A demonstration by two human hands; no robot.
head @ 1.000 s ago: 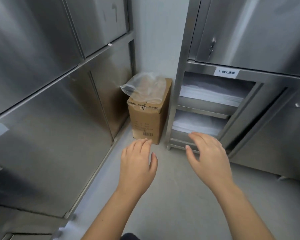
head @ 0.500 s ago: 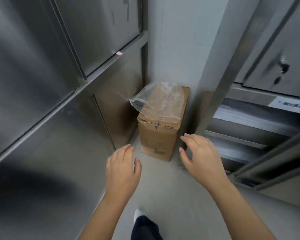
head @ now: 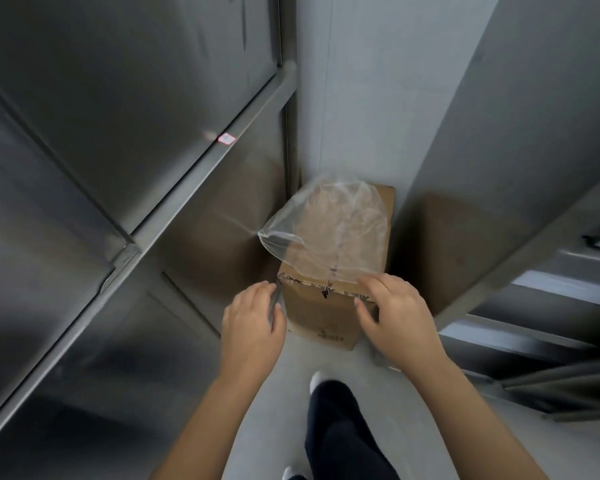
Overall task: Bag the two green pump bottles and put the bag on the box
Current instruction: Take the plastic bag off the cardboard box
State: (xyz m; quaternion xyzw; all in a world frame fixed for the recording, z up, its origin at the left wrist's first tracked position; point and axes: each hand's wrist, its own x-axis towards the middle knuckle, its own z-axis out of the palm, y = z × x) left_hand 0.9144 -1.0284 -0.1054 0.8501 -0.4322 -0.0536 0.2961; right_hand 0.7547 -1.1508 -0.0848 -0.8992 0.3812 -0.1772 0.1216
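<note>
A tall brown cardboard box (head: 321, 317) stands on the floor in the corner. A clear plastic bag (head: 329, 233) lies on its top, with nothing visible inside it and one corner sticking out to the left. No green pump bottles are in view. My left hand (head: 252, 320) is open beside the box's near left edge, fingers straight. My right hand (head: 394, 317) is open at the box's near right top corner, its fingertips at the bag's near edge; whether they touch it I cannot tell.
Steel cabinet doors (head: 118, 168) line the left side. A steel cabinet post (head: 492, 161) and open shelves (head: 534, 317) stand to the right. My leg in dark trousers (head: 340, 427) and a white shoe stand on the grey floor (head: 274, 410) below the hands.
I have stepped closer to the corner and the box now fills the centre. Both hands moved forward from mid-air to the box's near top edge.
</note>
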